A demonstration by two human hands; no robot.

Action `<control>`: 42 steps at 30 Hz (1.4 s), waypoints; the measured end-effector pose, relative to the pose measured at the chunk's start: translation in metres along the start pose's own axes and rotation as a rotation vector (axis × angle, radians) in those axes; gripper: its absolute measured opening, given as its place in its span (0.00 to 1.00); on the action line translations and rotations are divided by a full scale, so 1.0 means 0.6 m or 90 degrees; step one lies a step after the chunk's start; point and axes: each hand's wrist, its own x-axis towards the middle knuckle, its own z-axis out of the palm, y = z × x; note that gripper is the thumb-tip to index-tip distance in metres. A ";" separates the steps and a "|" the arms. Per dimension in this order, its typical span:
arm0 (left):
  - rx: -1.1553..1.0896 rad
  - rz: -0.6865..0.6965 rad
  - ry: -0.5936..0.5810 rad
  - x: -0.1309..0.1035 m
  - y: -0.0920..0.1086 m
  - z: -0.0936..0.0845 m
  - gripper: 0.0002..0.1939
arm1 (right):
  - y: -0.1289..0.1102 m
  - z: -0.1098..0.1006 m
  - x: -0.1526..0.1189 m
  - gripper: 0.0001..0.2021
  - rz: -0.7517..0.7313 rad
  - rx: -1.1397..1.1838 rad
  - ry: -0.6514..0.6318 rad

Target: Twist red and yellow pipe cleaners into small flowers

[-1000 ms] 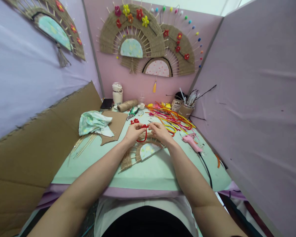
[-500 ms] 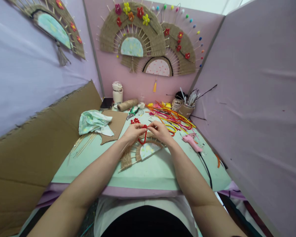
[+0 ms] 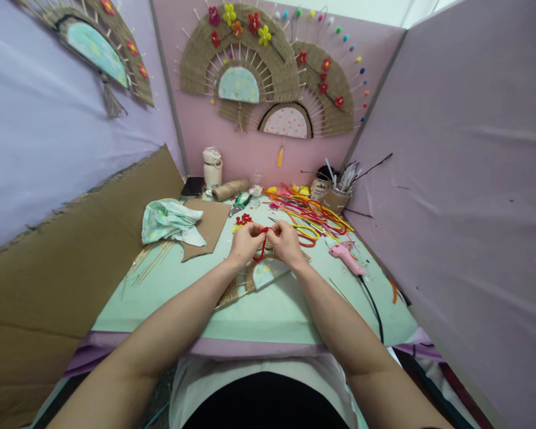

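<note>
Between my fingertips is a red pipe cleaner point(image 3: 262, 250), its upper part bent and a tail looping down below. My left hand point(image 3: 246, 243) pinches it from the left. From the right, my right hand point(image 3: 284, 243) pinches it close to the left fingertips. Under both hands lies a twine-wrapped fan point(image 3: 268, 272) with a pale green patterned half-circle at its centre; the hands cover part of it. Just beyond my left hand rests a red pipe-cleaner flower point(image 3: 244, 219), with a bit of yellow beside it.
Pipe cleaners point(image 3: 315, 211) lie heaped at the back right. A pink glue gun point(image 3: 348, 258) with a black cord is on the right. Patterned cloth point(image 3: 170, 220), cardboard point(image 3: 212, 223) and thin sticks point(image 3: 154, 261) are at left. Behind stand a bottle point(image 3: 212, 168) and a twine roll point(image 3: 230, 189).
My hands have turned and drawn closer together over the fan, fingertips now meeting on the pipe cleaner. The yellow bit by the red flower has come into view.
</note>
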 end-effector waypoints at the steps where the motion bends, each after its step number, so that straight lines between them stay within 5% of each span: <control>1: 0.003 0.002 0.002 -0.001 0.000 0.000 0.08 | 0.000 0.000 -0.001 0.06 0.000 -0.005 0.004; 11: -0.211 -0.191 -0.039 0.002 0.001 -0.012 0.16 | 0.001 -0.017 0.015 0.16 0.105 0.149 -0.081; 21: -0.216 -0.116 -0.057 -0.005 0.017 -0.011 0.18 | -0.013 -0.019 0.005 0.12 0.037 0.122 -0.041; 32: -0.258 -0.153 -0.099 0.001 0.012 -0.022 0.14 | -0.018 -0.022 0.003 0.10 -0.016 0.133 -0.092; 42: -0.299 -0.155 -0.025 0.002 0.027 -0.024 0.15 | -0.004 -0.007 0.003 0.15 0.067 0.199 -0.134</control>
